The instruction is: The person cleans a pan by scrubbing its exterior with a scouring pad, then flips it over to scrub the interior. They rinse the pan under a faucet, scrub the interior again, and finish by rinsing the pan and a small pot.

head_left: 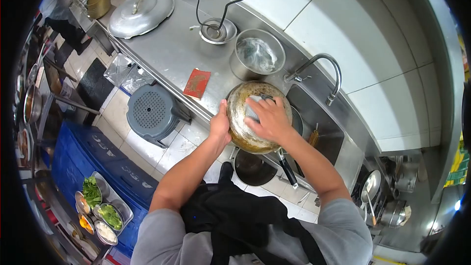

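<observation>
A round pan (238,130) with a brown-stained, soapy underside is held tilted at the sink's left edge. My left hand (221,125) grips its left rim. On the pan's surface, my right hand (271,120) presses a grey scouring pad (251,110), with the fingers bent over it. Another pan's black handle (288,171) sticks out below, over the counter's front edge. A red sanding sheet or pad (197,84) lies on the steel counter to the left. Behind the pan stands a metal pot (257,54) with whitish, soapy water.
The faucet (327,59) arches over the sink (326,140). A small bowl (218,30) and a large lid (141,13) sit along the counter (167,49). Below are a grey stool (153,110), a dark pot (254,168) and a blue bin (103,152). A person's leg (73,34) shows far left.
</observation>
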### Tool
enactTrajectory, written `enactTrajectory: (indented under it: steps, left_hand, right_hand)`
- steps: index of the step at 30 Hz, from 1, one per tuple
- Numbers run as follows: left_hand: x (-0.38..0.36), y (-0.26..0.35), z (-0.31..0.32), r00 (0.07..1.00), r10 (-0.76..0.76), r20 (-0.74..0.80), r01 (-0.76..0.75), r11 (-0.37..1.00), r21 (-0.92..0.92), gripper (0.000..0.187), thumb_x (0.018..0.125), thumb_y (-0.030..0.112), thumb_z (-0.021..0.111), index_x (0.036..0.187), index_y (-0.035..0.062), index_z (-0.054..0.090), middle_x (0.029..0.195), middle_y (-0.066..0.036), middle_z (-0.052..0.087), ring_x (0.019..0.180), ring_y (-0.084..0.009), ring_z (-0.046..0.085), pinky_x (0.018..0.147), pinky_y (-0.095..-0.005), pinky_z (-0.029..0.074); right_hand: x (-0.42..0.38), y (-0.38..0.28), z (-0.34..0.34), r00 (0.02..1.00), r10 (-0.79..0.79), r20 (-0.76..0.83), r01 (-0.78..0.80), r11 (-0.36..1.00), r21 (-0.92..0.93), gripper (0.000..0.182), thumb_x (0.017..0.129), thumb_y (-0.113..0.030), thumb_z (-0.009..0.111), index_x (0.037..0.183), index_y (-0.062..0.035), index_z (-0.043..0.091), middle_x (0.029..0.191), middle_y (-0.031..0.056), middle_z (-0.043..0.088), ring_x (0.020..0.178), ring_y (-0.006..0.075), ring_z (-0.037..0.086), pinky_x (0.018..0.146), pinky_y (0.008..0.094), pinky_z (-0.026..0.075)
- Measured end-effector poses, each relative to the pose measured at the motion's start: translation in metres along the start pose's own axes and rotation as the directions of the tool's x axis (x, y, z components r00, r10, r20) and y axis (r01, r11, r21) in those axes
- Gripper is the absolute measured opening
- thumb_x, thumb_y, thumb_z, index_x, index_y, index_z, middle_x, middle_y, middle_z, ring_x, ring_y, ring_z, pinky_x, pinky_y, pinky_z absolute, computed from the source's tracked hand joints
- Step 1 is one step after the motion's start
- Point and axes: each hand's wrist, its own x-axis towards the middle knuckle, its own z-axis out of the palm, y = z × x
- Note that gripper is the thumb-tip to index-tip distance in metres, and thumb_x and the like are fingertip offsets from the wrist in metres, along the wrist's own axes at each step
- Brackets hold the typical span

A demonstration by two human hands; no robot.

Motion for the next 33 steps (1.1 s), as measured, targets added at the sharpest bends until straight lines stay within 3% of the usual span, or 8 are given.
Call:
enactTrajectory:
  steps: [2,4,8,12,17,19,28,33]
  left_hand:
    - [0.003,0.001,0.003,1.000,-0.006,0.001,0.006,1.000,0.019,0.065,0.102,0.048,0.056,0.126,-0.0132,0.057,0.121,-0.021,0.066,0.104,-0.0268,0.068,0.088,-0.0428,0.057]
    - [0.002,-0.007,0.002,1.000,-0.022,0.003,0.022,0.999,0.042,0.066,0.102,0.047,0.057,0.126,-0.0140,0.057,0.120,-0.021,0.066,0.104,-0.0273,0.068,0.087,-0.0427,0.057]
    - [0.013,-0.005,0.010,0.999,0.033,-0.028,-0.032,0.999,0.037,0.066,0.102,0.048,0.058,0.124,-0.0144,0.058,0.115,-0.020,0.068,0.098,-0.0269,0.068,0.086,-0.0420,0.056]
    - [0.015,-0.009,0.007,0.999,0.036,-0.015,-0.035,0.998,0.050,0.065,0.101,0.047,0.059,0.123,-0.0144,0.059,0.113,-0.020,0.068,0.096,-0.0261,0.068,0.084,-0.0412,0.056]
    - [0.006,0.000,0.014,0.997,0.017,-0.069,-0.014,0.999,0.050,0.067,0.100,0.049,0.060,0.120,-0.0142,0.060,0.113,-0.021,0.067,0.094,-0.0270,0.068,0.081,-0.0434,0.058]
    - [0.001,0.003,0.015,0.997,-0.006,-0.081,0.012,0.997,0.078,0.067,0.100,0.049,0.060,0.120,-0.0142,0.060,0.113,-0.021,0.068,0.094,-0.0274,0.069,0.080,-0.0446,0.058]
    - [0.002,0.004,0.015,0.995,-0.017,-0.097,0.025,0.996,0.085,0.066,0.101,0.050,0.057,0.121,-0.0130,0.061,0.111,-0.021,0.069,0.092,-0.0300,0.072,0.077,-0.0475,0.060]
    - [0.004,0.000,0.010,0.999,-0.019,-0.047,0.024,0.994,0.109,0.071,0.100,0.054,0.056,0.126,-0.0125,0.056,0.118,-0.021,0.067,0.099,-0.0316,0.070,0.084,-0.0500,0.058]
  right_hand:
    - [0.011,0.011,0.010,0.991,-0.056,-0.122,0.055,0.998,-0.013,0.037,0.089,-0.034,0.064,0.118,-0.0115,0.067,0.107,0.0158,0.069,0.101,0.0365,0.065,0.092,0.0543,0.043]
    - [0.047,0.040,0.006,0.953,0.302,0.024,-0.303,0.947,0.110,0.033,0.092,-0.041,0.061,0.111,-0.0146,0.069,0.105,0.0145,0.071,0.101,0.0353,0.066,0.094,0.0543,0.042]
    - [0.023,0.012,0.025,0.993,0.085,-0.079,-0.084,0.996,0.014,0.030,0.092,-0.041,0.062,0.106,-0.0166,0.071,0.098,0.0147,0.073,0.097,0.0354,0.068,0.090,0.0556,0.044]
    - [0.046,0.031,0.018,0.940,0.342,-0.017,-0.342,0.939,-0.041,0.029,0.090,-0.043,0.065,0.104,-0.0188,0.072,0.102,0.0103,0.073,0.099,0.0307,0.065,0.095,0.0472,0.041]
    - [-0.017,0.015,0.017,0.964,0.015,-0.265,0.007,0.996,0.084,0.028,0.090,-0.039,0.062,0.103,-0.0162,0.072,0.100,0.0060,0.073,0.094,0.0280,0.064,0.093,0.0473,0.038]
    - [-0.023,0.044,0.009,0.928,0.373,-0.016,-0.373,0.924,-0.089,0.030,0.090,-0.039,0.063,0.110,-0.0193,0.073,0.099,0.0056,0.073,0.094,0.0289,0.064,0.094,0.0469,0.038]
    - [-0.029,0.016,0.013,0.976,0.168,-0.138,-0.166,0.986,0.031,0.032,0.091,-0.036,0.068,0.117,-0.0191,0.075,0.104,0.0085,0.072,0.101,0.0291,0.062,0.097,0.0454,0.038]
    - [0.016,0.102,0.039,0.771,0.542,-0.333,-0.309,0.777,0.549,0.027,0.091,-0.035,0.068,0.102,-0.0119,0.077,0.083,0.0146,0.068,0.084,0.0305,0.064,0.084,0.0407,0.044]
